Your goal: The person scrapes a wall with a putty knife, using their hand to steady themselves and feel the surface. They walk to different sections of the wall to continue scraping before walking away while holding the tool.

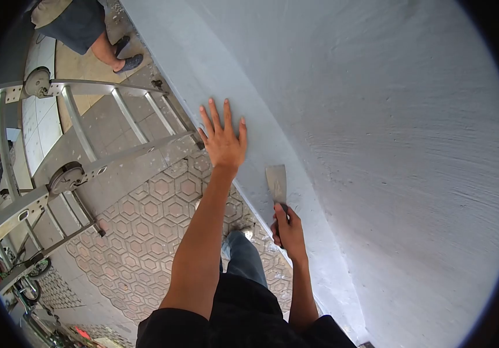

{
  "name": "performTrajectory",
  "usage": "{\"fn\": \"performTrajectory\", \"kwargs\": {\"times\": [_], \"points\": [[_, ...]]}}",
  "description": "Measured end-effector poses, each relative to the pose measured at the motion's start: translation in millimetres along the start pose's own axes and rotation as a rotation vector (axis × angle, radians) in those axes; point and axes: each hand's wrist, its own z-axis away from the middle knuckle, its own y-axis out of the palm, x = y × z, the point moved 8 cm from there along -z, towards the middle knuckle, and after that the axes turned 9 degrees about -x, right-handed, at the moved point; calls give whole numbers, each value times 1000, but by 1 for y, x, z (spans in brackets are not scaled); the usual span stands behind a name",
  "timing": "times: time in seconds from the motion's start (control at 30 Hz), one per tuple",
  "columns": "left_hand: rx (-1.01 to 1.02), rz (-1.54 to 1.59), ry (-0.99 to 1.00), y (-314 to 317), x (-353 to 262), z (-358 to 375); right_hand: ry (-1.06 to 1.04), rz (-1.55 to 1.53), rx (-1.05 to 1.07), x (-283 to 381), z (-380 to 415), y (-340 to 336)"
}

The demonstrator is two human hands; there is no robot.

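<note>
One scraper (276,181) is in sight from where I stand, gripped by its handle in the right hand (293,235), its blade over the pale band (203,58) edging the grey wall (400,145); whether it touches, I can't tell. The left hand (225,145) lies open on the same band, fingers spread. Off to the left is a metal ladder (137,152).

The right hand (290,231) partly hides the scraper (276,181); the top edge cuts off another person (80,26); the bikes (31,290) look blurred.
</note>
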Motion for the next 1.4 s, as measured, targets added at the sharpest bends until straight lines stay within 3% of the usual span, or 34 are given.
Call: {"fn": "performTrajectory", "kwargs": {"times": [0.13,0.2,0.33,0.43,0.6,0.67,0.77,0.83,1.27,1.4], "points": [[-9,-17,-10,1,1,1,64,192,65,-39,37,-46],[4,-26,-16,2,1,0,74,99,110,-78,54,-75],[-48,-5,-4,1,-1,3,181,0,88,-86,81,-108],[-86,-24,5,-1,-1,2,51,348,96,-73,68,-113],[-98,-57,10,11,2,2,-155,163,0,-65,67,-117],[-137,-7,4,4,2,3,-281,308,57,-78,67,-112],[-151,19,5,6,2,2,-149,349,106,-87,67,-100],[-138,9,8,6,3,2,-567,579,3,-79,67,-89],[-208,29,9,5,4,5,-615,686,-214,-16,15,-58],[-221,18,5,3,3,3,-677,724,-223,-46,34,-68]]}}
